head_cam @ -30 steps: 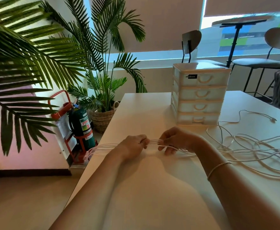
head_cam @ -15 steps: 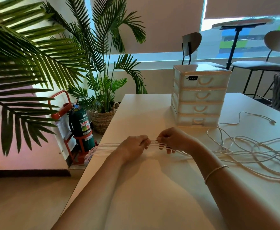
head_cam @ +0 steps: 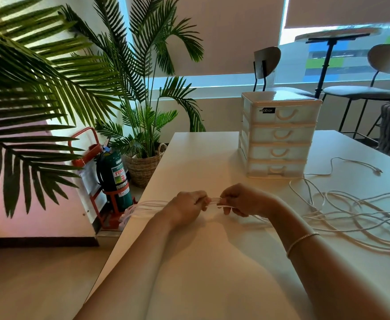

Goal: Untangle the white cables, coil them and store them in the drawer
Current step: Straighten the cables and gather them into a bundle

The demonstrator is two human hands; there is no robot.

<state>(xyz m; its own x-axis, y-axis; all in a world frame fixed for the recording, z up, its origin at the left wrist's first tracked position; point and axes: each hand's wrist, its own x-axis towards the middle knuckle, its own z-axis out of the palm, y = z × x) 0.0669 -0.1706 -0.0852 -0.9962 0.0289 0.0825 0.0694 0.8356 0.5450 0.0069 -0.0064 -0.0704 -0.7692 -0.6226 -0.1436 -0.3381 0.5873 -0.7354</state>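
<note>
Over the white table (head_cam: 212, 262), my left hand (head_cam: 186, 207) and my right hand (head_cam: 243, 200) both grip a bundle of white cable strands (head_cam: 214, 201), close together. Folded loops of that bundle (head_cam: 143, 206) stick out past the table's left edge. To the right, a loose tangle of white cables (head_cam: 351, 215) lies spread on the table, one plug end (head_cam: 377, 172) reaching toward the back. A white plastic drawer unit (head_cam: 279, 135) with several shut drawers stands at the back of the table.
A green fire extinguisher (head_cam: 114, 179) in a red stand sits on the floor left of the table. Palm plants (head_cam: 143, 116) fill the left side. Chairs (head_cam: 360, 91) and a round stand table are behind, by the window.
My two hands have drawn closer together along the cable bundle, the right hand sliding left. The tangle on the table has shifted slightly.
</note>
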